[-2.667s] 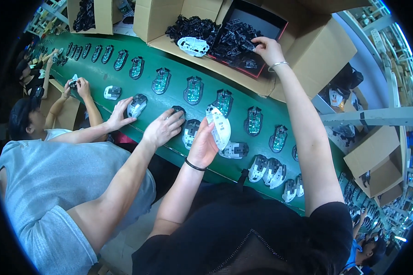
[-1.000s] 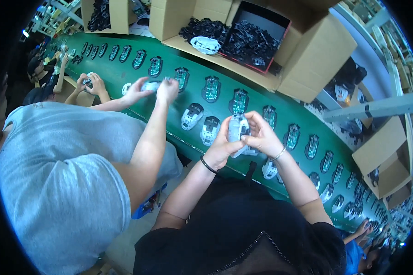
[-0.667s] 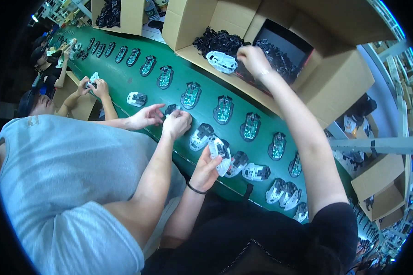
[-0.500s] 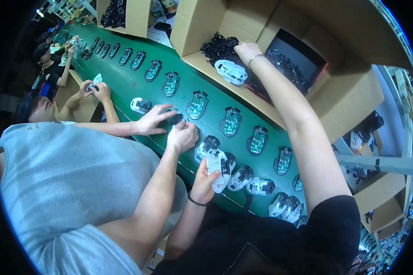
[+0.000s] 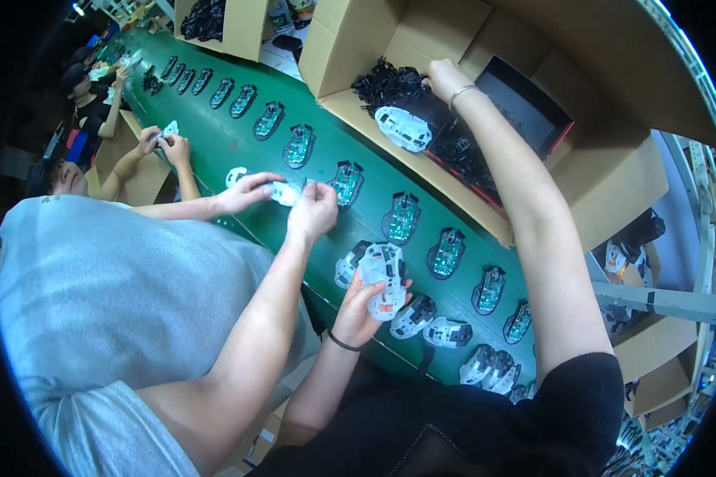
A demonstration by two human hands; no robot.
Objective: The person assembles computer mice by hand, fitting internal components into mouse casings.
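My left hand (image 5: 353, 319) grips a white computer mouse shell (image 5: 384, 280), its hollow inner side with dark parts facing up. My right hand (image 5: 447, 79) is reaching into a large cardboard box (image 5: 336, 52), fingers bent and closed at a heap of small black plastic parts (image 5: 391, 81). The fingertips are partly hidden, so I cannot make out what they hold. Below that hand, another white mouse shell (image 5: 403, 129) rests on the black parts. Several white-and-black mouse shells (image 5: 413, 318) lie on the green bench close to my left hand.
A row of mouse bases with green circuit boards (image 5: 402, 218) runs along the green bench (image 5: 334, 266). A black tray with a red edge (image 5: 561, 143) stands inside the box. At my left, a co-worker in a grey shirt (image 5: 135, 294) handles a white shell (image 5: 282, 193).
My right hand has shifted slightly right over the black parts. The shell in my left hand has turned more upright. The co-worker's hands have lifted a white shell.
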